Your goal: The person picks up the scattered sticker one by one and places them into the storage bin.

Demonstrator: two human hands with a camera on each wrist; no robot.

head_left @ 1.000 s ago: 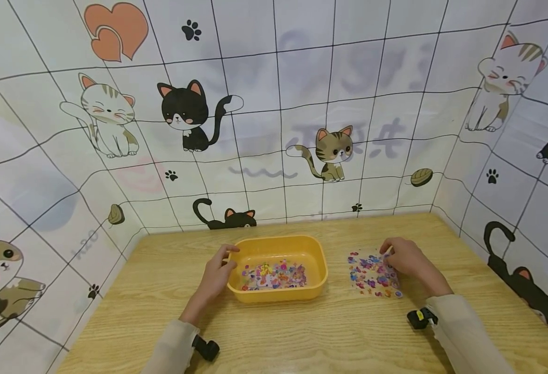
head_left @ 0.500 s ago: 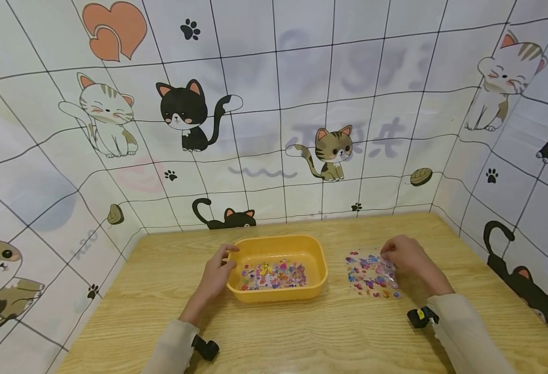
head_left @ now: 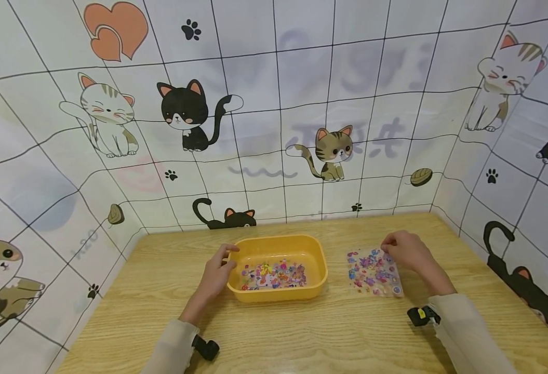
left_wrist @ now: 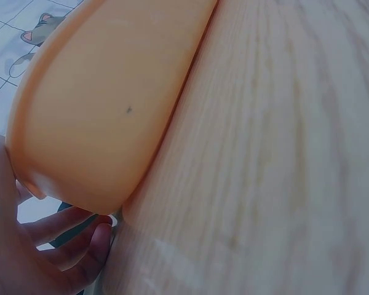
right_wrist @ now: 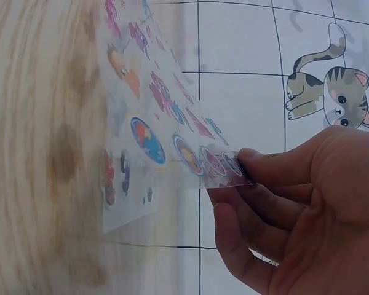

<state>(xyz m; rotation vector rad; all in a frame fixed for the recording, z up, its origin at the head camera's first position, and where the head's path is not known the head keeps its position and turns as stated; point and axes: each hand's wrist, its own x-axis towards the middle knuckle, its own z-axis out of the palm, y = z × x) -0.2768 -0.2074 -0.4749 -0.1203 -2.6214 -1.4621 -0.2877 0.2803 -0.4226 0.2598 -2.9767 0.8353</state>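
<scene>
My right hand pinches the far right corner of a clear sticker sheet between thumb and fingers. The sheet carries colourful little prints, among them round badges, and the right wrist view shows its pinched corner raised while a lower part hangs near the table. At the left, my left hand holds the left end of a yellow plastic tub, thumb at its rim and fingers against its outer wall. Inside the tub lie more colourful stickers. The left wrist view has the tub's smooth outer wall close up.
Both the tub and the sheet are on a light wooden table. Behind and at the sides hangs a white cloth wall with grid lines and cartoon cats. Black wrist cameras sit at both cuffs.
My right hand has shifted slightly away from me and pinches the sheet's corner, which is now raised. The left hand and the tub have stayed in place.
</scene>
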